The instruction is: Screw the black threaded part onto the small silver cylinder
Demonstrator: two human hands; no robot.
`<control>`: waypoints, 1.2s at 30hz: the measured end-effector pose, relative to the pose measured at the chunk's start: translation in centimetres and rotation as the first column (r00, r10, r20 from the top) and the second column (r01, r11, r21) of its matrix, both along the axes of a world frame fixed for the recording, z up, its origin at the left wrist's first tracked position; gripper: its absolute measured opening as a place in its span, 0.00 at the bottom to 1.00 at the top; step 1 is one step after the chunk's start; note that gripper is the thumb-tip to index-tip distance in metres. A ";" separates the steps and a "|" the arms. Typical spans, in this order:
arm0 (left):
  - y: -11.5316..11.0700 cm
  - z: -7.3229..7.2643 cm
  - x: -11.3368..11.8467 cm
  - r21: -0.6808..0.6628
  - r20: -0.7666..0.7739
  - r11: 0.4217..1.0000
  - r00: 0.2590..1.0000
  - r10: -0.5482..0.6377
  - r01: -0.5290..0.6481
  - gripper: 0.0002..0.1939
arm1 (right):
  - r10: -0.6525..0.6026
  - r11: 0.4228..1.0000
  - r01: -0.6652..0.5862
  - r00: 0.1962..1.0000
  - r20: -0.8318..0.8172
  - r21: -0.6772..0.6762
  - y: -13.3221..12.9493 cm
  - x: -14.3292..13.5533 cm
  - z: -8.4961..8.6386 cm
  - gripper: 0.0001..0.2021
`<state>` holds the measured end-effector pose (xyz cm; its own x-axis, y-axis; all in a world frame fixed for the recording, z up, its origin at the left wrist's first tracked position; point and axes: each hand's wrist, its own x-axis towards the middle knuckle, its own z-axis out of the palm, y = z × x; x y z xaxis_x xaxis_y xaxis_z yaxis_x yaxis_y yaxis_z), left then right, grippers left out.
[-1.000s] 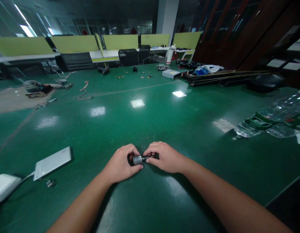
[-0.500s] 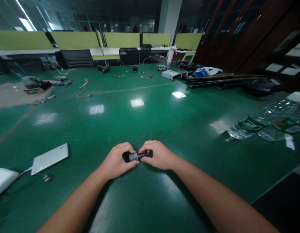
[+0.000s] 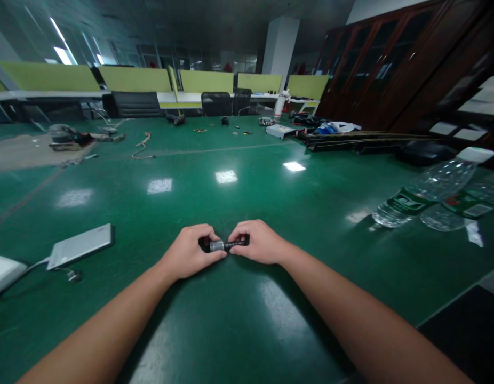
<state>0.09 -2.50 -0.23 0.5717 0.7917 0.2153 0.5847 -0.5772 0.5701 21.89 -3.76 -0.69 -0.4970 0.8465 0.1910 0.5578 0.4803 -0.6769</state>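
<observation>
Between my two hands lies a small silver metal cylinder [image 3: 217,246], with a thin dark ribbed rod [image 3: 233,244] running out of its right end. Thumb and fingers of my left hand [image 3: 193,249] are closed around the cylinder, whose far left end looks black. My right hand [image 3: 260,242] pinches the dark rod near its outer end, which the fingers partly hide. The two parts line up end to end, just above or on the green tabletop [image 3: 247,202]. I cannot tell whether they are one piece.
To the left are a silver flat device [image 3: 81,246] with a cable and a white box [image 3: 5,273]. Plastic bottles [image 3: 415,200] lean at the right. Farther back lie a looped cord [image 3: 142,146], a grey metal box [image 3: 279,131] and long dark strips [image 3: 343,140].
The view has tilted upward slightly, showing more ceiling and cabinet. Both hands keep their hold on the cylinder and rod, with little visible change in grip.
</observation>
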 end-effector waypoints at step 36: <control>0.7 -0.2 0.2 -0.101 -0.007 0.995 1.000 0.013 -0.014 0.11 | -0.033 0.983 0.056 0.990 0.135 -0.173 1.6 4.0 1.1 0.07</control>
